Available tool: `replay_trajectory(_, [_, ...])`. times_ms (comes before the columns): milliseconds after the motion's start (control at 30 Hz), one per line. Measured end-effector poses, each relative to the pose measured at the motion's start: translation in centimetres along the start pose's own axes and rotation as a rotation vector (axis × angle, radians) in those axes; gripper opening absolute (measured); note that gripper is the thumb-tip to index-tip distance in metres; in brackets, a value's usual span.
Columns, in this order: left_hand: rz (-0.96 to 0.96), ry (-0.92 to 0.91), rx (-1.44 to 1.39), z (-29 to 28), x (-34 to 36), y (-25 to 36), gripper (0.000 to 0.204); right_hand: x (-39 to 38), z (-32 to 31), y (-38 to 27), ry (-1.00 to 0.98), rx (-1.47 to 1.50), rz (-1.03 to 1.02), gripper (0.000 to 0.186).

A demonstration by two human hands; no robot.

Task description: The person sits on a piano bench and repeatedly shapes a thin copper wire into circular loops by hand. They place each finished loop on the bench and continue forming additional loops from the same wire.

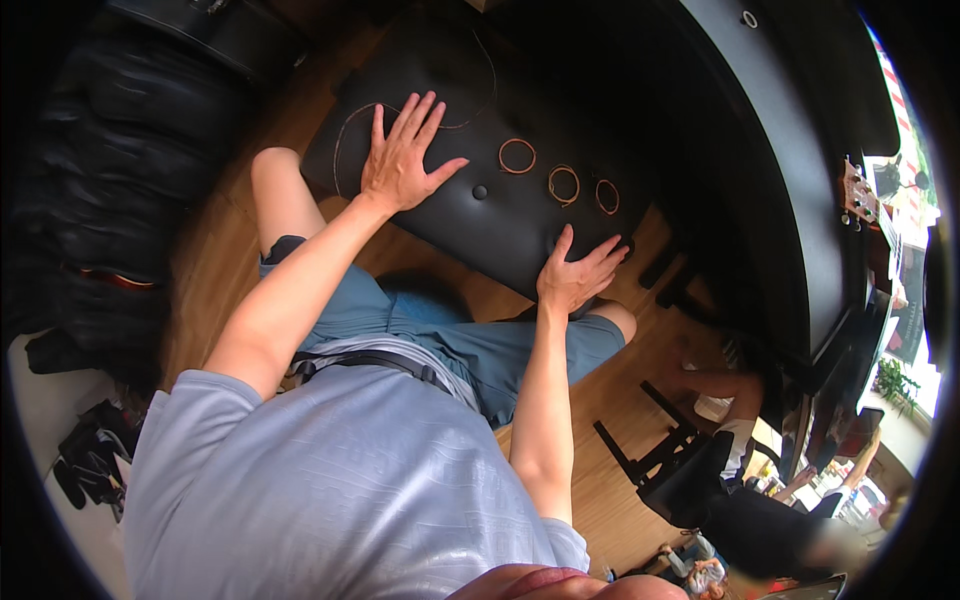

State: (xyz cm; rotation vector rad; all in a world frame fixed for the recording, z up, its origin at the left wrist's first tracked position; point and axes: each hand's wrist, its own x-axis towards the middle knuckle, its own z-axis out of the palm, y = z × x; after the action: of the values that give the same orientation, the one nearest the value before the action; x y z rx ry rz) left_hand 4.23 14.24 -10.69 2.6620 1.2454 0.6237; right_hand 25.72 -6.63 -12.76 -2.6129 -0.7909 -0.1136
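Note:
My left hand [400, 165] lies palm down with fingers spread on a black padded bench [455, 225]. A long thin copper-coloured string [341, 140] runs loose in a wide curve around and partly beneath it. My right hand [575, 282] rests at the bench's near right edge, fingers apart and holding nothing. Between and beyond the hands are coiled copper-coloured strings in a row: the left coil [518, 173], the middle coil [565, 204] and the smaller right coil [598, 195]. They look like instrument strings.
A large glossy black curved piece of furniture [770, 150] rises to the right. Beside it shows a guitar headstock [858, 192]. Black cases or covers [130, 180] fill the left. Lower right are a black stool [660, 430] and other people [740, 430] on the wooden floor [595, 450].

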Motion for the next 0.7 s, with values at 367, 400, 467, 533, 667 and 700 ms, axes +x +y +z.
replay_trajectory(367, [-0.033, -0.074, -0.019, 0.7, 0.2, -0.2, 0.073, -0.1, 0.8, 0.5, 0.024, -0.038, -0.022, 0.074])
replay_trajectory(400, [-0.035, -0.077, -0.026, 0.8, 0.3, -0.2, 0.073, 0.0, 0.9, 0.6, 0.022, -0.034, -0.023, 0.073])
replay_trajectory(467, [-0.045, -0.086, -0.035, 0.9, 0.3, -0.3, 0.072, 0.1, 1.1, 0.6, 0.021, -0.024, -0.021, 0.071])
replay_trajectory(533, [-0.043, -0.092, -0.048, 1.1, 0.4, -0.4, 0.071, 0.0, 1.3, 0.8, 0.019, -0.014, -0.011, 0.069])
replay_trajectory(667, [-0.045, -0.101, -0.071, 1.4, 0.4, -0.6, 0.069, 0.0, 1.4, 1.1, 0.0, -0.01, -0.02, 0.069])
replay_trajectory(700, [-0.047, -0.103, -0.072, 1.4, 0.4, -0.6, 0.069, 0.1, 1.6, 1.2, 0.005, -0.001, -0.029, 0.068])
